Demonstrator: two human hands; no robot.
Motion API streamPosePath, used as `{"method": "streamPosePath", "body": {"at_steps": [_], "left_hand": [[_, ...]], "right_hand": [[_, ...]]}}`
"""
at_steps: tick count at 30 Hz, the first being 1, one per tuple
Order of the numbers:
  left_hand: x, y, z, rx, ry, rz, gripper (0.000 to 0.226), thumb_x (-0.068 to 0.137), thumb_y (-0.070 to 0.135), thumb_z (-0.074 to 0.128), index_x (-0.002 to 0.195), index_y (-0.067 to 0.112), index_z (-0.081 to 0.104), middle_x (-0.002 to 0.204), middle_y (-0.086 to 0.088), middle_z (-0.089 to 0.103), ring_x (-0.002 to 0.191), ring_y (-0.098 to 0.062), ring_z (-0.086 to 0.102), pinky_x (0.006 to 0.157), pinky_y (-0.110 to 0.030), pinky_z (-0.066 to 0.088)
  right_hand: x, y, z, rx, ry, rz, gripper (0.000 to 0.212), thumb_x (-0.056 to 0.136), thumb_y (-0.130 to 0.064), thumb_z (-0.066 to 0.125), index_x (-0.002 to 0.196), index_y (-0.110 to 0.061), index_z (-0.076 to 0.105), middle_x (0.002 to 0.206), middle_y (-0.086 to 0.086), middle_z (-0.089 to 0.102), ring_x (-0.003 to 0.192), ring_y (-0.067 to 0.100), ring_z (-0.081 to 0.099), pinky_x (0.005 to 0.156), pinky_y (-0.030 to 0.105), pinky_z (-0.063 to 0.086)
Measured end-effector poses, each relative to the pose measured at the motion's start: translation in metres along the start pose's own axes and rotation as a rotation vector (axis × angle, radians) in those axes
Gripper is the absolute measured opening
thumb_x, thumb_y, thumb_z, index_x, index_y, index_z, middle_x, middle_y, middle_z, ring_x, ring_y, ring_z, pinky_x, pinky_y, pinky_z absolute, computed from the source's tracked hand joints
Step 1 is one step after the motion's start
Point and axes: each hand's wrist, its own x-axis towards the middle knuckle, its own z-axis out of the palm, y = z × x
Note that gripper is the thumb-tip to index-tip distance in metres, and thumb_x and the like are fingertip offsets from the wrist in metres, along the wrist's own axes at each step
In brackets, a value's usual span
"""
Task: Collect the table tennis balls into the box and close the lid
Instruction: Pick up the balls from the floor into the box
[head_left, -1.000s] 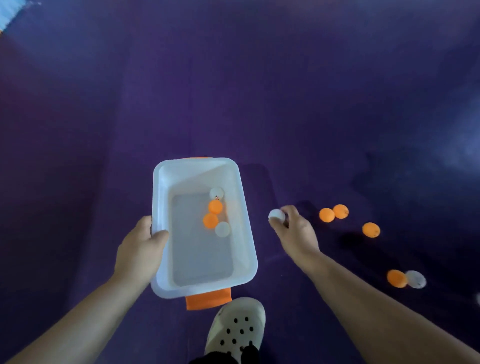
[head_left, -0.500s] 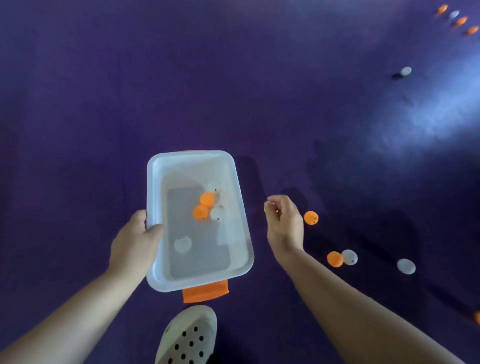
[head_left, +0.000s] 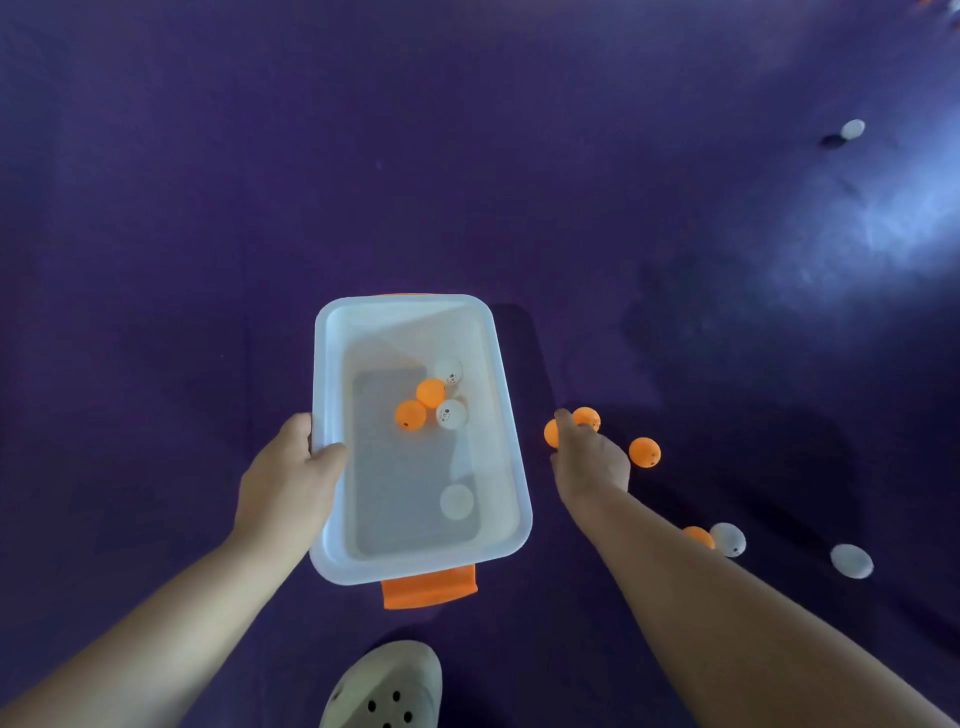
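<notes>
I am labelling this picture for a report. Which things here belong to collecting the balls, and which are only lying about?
Belongs to the job:
- white box, held at its rim by the left hand
- five balls in the box
- loose balls on the floor, right hand reaching two orange ones
- orange latch

Not part of it:
- purple floor
- perforated shoe

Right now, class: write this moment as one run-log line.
left hand: gripping box rim | right hand: on two orange balls, grasp unclear | in box: five balls | lid: not seen
</notes>
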Motion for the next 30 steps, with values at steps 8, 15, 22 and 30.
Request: {"method": "streamPosePath", "body": {"at_steps": [8,15,22,30], "left_hand": [[0.005,0.007,0.014,0.018,0.001,0.008,0.007,0.088,0.017,0.048,0.086,0.011,0.051,0.079,-0.008,0.061,0.066,-0.022,0.052,0.056,-0.033,0.035],[0.006,0.012,0.026,0.058,0.004,0.039,0.007,0.089,0.016,0.046,0.088,0.011,0.05,0.08,-0.005,0.06,0.07,-0.022,0.054,0.056,-0.031,0.035],[0.01,0.002,0.032,0.094,0.06,0.039,0.006,0.09,0.015,0.044,0.088,0.01,0.046,0.074,-0.005,0.055,0.067,-0.028,0.054,0.054,-0.033,0.035],[0.012,-0.003,0.034,0.099,0.076,0.065,0.003,0.09,0.014,0.046,0.09,0.011,0.045,0.073,-0.001,0.054,0.067,-0.027,0.054,0.052,-0.033,0.036]], "right_hand": [[-0.025,-0.002,-0.017,0.754,0.247,0.137,0.03,0.089,-0.046,0.052,0.098,-0.018,0.046,0.07,-0.005,0.057,0.065,0.019,0.056,0.061,0.039,0.051],[-0.042,-0.016,-0.04,0.988,0.411,-0.176,0.042,0.08,-0.055,0.047,0.108,-0.023,0.052,0.063,-0.007,0.051,0.066,0.013,0.053,0.062,0.027,0.045],[0.018,0.018,-0.003,0.425,0.145,-0.028,0.044,0.097,-0.017,0.046,0.14,-0.024,0.041,0.149,0.005,0.029,0.138,0.022,0.025,0.102,0.033,0.039],[0.009,0.013,0.008,0.23,0.016,-0.107,0.05,0.089,0.002,0.049,0.134,-0.019,0.045,0.135,0.008,0.04,0.117,0.024,0.041,0.086,0.032,0.043]]}}
